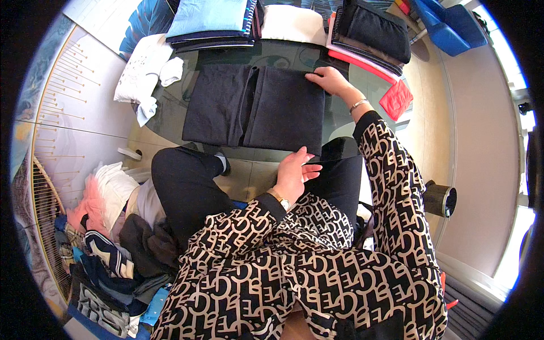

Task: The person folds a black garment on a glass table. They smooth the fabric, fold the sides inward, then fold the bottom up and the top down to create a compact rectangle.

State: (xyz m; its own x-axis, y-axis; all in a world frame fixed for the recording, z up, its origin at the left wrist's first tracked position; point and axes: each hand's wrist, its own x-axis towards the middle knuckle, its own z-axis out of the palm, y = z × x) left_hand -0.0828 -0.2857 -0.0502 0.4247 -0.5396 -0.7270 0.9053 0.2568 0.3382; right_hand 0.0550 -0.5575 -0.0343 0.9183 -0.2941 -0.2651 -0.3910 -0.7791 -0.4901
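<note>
A black folded garment (284,108), perhaps trousers, lies flat on a dark glass table (170,108), with a lengthwise gap between its two halves. At its far right corner, my right hand (333,80) holds the cloth between thumb and fingers. My left hand (293,176) has the near edge, close to the right corner, at its fingertips. The other left fingers hang loose below the edge. The undersides of the fingers at both corners are partly hidden.
Folded clothes stand along the far side: a blue-topped stack (208,19), a cream bundle (293,25) and a black-topped stack (374,32). A red cloth (396,100) overhangs at right. White garments (142,70) lie left. Loose clothes (123,250) are heaped beside my left leg.
</note>
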